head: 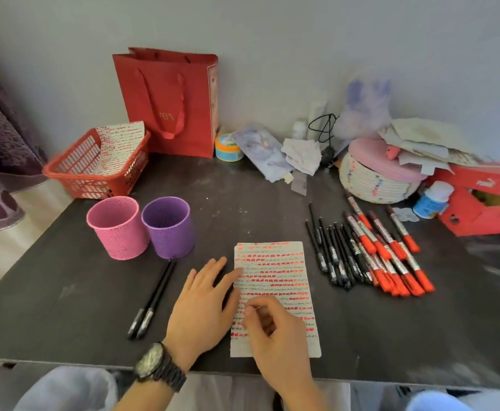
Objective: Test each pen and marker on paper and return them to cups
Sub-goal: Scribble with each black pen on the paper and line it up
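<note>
Paper [275, 280] is pressed by the flat left hand [204, 307]; the curled right hand's [275, 330] hold is unclear. Pink cup [115, 232] and purple cup [170, 232] seem empty; pens [331, 256] and markers [391, 256] lie unreturned, right.

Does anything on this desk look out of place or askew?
Two black pens lie alone left of the paper, in front of the purple cup rather than in it or with the pile at right. Loose papers are heaped askew on the round basket at back right.
</note>
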`<state>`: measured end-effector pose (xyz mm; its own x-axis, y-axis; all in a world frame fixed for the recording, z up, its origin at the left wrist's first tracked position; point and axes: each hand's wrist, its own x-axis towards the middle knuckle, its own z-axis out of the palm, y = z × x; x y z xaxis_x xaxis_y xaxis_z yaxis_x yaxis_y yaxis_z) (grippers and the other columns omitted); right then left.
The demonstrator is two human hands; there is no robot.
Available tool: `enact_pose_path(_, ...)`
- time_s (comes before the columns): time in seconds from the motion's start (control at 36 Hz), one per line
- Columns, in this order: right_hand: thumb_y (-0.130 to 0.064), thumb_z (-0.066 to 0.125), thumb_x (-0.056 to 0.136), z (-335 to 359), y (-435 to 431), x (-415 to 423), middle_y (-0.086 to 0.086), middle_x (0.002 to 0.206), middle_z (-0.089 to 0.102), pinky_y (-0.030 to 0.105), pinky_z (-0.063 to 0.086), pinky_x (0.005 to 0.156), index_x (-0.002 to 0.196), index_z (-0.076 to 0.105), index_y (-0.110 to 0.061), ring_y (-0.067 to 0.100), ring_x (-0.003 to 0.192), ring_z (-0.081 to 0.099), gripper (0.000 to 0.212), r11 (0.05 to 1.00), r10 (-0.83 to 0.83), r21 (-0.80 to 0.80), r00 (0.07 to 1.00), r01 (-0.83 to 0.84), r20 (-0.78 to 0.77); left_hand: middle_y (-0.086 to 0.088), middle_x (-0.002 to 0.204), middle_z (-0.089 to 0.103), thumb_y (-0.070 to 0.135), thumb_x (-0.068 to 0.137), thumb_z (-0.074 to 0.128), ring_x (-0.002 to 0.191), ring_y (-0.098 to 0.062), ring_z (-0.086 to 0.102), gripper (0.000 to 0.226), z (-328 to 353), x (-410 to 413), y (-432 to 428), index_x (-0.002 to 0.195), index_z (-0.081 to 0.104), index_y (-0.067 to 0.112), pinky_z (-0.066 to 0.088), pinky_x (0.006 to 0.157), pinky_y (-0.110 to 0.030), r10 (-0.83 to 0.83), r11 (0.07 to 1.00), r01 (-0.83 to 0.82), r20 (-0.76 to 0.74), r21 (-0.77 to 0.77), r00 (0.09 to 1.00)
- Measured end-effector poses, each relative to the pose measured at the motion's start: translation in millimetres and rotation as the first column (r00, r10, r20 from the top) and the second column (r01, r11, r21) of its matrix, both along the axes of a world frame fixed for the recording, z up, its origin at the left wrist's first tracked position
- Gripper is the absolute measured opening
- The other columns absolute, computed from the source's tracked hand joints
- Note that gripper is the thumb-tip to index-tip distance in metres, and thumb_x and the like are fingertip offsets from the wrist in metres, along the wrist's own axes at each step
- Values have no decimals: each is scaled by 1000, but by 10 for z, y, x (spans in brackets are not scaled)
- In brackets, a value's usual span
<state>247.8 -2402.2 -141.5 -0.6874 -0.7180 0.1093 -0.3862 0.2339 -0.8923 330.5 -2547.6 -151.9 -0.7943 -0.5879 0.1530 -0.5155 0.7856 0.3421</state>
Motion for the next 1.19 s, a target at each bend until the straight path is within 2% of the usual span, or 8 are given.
enact_pose_path(0.17, -33, 65, 97, -14, -20, -4, -28, 88, 68, 13, 52, 68, 90, 63, -42, 1, 81, 68, 12, 1000, -3, 10, 1000, 2, 3, 11, 167, 18, 54, 104, 28, 155, -10, 8, 51, -10, 9, -1, 155, 28, 46, -5, 120, -32, 11, 1000, -11, 33, 13, 999)
enact_pose_path(0.36, -33, 65, 97, 156, -105, -340, -15, 86, 75, 23, 57, 65, 91, 66, -41, 7, 70, 71, 10, 995, -10, 102, 988, -6, 155, 12, 167, 16, 59, 102, 24, 155, -10, 7, 54, -24, 15, -7, 154, 27, 47, -1, 124, -36, 15, 999, -17, 30, 44, 999)
enact_pose_path(0.5, -42, 62, 96, 344, -137, -938, -14, 95, 74, 28, 56, 73, 96, 65, -39, 4, 79, 72, 5, 951, -79, 296, 996, 89, -46, 12, 167, 15, 58, 103, 26, 155, -10, 6, 52, -21, 13, -20, 154, 26, 48, -8, 121, -33, 12, 998, -12, 5, 63, 1000)
enact_pose_path(0.64, -44, 59, 97, 486, -130, -1368, -22, 83, 59, 15, 32, 55, 101, 58, -37, -10, 68, 51, 8, 851, -106, 450, 929, 270, -355, 13, 168, 14, 57, 103, 28, 155, -9, 6, 52, -34, 8, -22, 155, 27, 47, -9, 120, -32, 16, 998, -16, -10, 60, 1000)
enact_pose_path(0.72, -43, 57, 99, 498, -168, -1483, -18, 82, 57, 22, 34, 53, 106, 56, -34, -2, 67, 51, 11, 760, -35, 549, 866, 348, -499, 12, 167, 16, 57, 103, 29, 155, -11, 7, 52, -36, 12, -18, 155, 29, 46, -9, 120, -32, 12, 997, -10, -32, 73, 999)
enact_pose_path(0.83, -43, 52, 99, 453, -246, -1481, -2, 107, 62, 31, 42, 63, 113, 57, -26, 21, 90, 65, 23, 653, 96, 622, 767, 433, -635, 13, 168, 12, 58, 104, 25, 155, -10, 5, 53, -45, 16, -20, 156, 26, 46, -10, 120, -32, 12, 998, -11, -17, 60, 1000)
enact_pose_path(1.08, -38, 48, 100, 398, -366, -1468, 3, 94, 62, 32, 41, 66, 94, 50, -17, 28, 90, 65, 22, 597, 91, 643, 755, 480, -649, 12, 168, 14, 58, 103, 26, 155, -10, 6, 54, -44, 9, -25, 155, 28, 45, -10, 120, -33, 9, 997, -7, -24, 76, 1000)
enact_pose_path(1.19, -33, 47, 103, 401, -304, -1504, 0, 81, 61, 32, 37, 60, 105, 58, -12, 18, 70, 56, 24, 713, -69, 579, 861, 396, -504, 12, 168, 14, 57, 103, 26, 155, -10, 6, 53, -61, 11, -32, 155, 27, 45, -9, 121, -33, 4, 998, -3, -22, 63, 1000)
